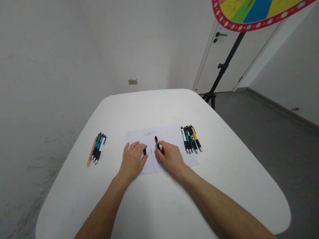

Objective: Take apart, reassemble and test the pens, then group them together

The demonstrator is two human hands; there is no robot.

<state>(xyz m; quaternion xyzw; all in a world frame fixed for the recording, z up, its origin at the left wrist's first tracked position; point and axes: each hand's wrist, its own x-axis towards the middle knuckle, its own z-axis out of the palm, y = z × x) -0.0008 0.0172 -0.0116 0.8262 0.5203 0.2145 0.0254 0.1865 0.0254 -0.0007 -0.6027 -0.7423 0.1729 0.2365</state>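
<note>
Black pen (156, 139): held in the right hand, above or on the paper sheet; far end exposed beyond the fingers, lower part largely covered by the hand.
Right hand (172, 156): closed on the black pen, thumb and index finger at the barrel; remaining fingers curled inward; back of the hand toward the camera.
Left hand (132, 158): thumb and index finger closed about a short black piece (144, 151); other fingers extended forward over the sheet.
Hand spacing: the two hands apart, facing each other across a narrow gap.
Small pale part (151, 150): slender, lying on the sheet between the hands; touching neither; exact kind too small to tell.
Paper sheet (163, 132): white, flat, under both hands; short lines of writing (149, 133) near its far edge, too small to read.
Right pen group (191, 139): several pens side by side, with white, green, black and yellow among the barrel colours; dark grips and metallic tips toward the person; located at the right edge of the sheet.
Left pen group (97, 148): pink, green, blue and white pens set close together, slanted, well left of the sheet.
Surface (165, 210): white, rounded corners, carrying all the above.
Wall (146, 39): pale, beyond the far edge; tan patch (132, 81) low on it.
Prize wheel (260, 8): multicoloured, red rim, on a black stand (227, 63) before a white door (235, 75), upper right.
</note>
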